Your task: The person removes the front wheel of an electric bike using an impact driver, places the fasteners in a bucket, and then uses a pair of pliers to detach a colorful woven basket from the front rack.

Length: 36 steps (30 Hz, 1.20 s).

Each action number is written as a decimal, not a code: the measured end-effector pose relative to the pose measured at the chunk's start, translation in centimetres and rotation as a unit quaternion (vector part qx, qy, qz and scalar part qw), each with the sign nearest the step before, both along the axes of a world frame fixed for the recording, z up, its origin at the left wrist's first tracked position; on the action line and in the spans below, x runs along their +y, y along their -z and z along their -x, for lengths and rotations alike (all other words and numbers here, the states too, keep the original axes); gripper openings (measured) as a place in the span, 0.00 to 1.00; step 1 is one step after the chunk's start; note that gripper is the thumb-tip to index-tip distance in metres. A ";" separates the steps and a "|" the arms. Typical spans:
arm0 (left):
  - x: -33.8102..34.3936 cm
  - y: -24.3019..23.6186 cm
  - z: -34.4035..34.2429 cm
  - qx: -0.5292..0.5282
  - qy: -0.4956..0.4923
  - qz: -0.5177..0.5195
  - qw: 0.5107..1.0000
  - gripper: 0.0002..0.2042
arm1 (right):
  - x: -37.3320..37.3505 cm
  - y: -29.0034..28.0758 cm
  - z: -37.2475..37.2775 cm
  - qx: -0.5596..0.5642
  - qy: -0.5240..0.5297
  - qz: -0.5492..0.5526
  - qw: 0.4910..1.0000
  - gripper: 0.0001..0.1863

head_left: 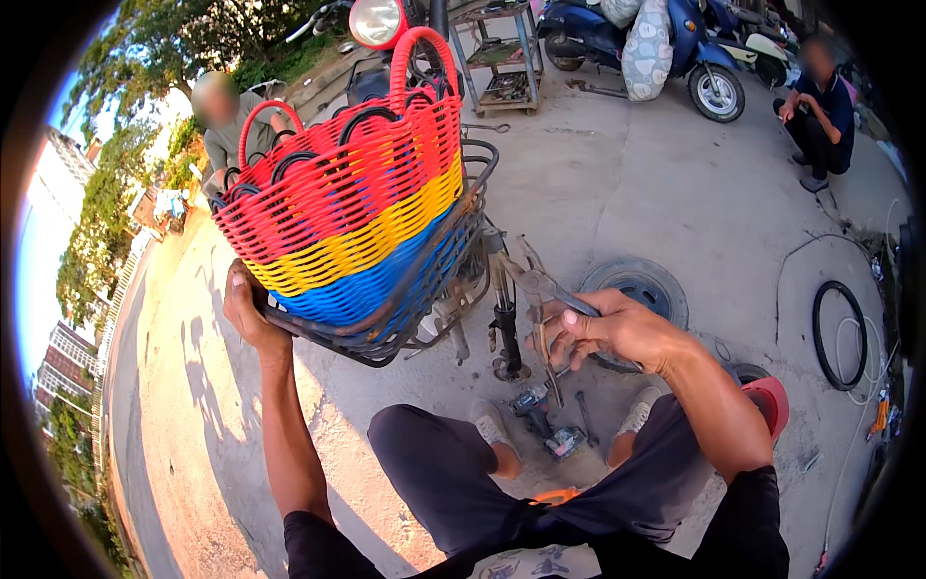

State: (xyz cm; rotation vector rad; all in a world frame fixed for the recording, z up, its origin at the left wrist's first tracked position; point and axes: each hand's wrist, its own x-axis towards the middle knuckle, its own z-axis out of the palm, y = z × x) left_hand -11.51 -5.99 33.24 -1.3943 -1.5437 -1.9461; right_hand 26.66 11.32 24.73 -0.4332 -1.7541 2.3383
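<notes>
My left hand [251,311] is closed around the lower left corner of a dark metal carrier frame [384,349]. Inside that frame stands a woven basket [352,217] in red, yellow and blue bands, with red handles. My right hand [622,330] is wrapped round a pair of metal pliers [542,286], whose head points toward the fork leg [504,318] below the basket. Whether the jaws touch anything, I cannot tell. Between my feet a cordless power tool [546,425] lies on the ground, with a wrench [586,417] beside it.
A wheel [666,289] lies flat beyond my right hand. Farther right are a black tyre [818,333] and a pale hose [873,362]. A tool cart [500,56] and a blue scooter [687,43] stand behind. One person [236,125] is behind the basket; another [820,111] squats at right.
</notes>
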 end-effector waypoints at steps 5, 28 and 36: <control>-1.3 1.2 2.6 0.005 0.023 0.043 0.999 0.26 | 3.0 -1.6 2.2 0.049 -0.043 0.008 0.998 0.27; -2.0 1.1 1.3 -0.052 0.034 0.005 0.998 0.25 | 8.1 -0.7 5.0 0.094 -0.252 0.130 0.954 0.28; -1.8 1.2 1.1 -0.081 0.048 0.001 0.996 0.25 | 5.7 -1.2 4.3 0.014 -0.203 0.160 0.966 0.16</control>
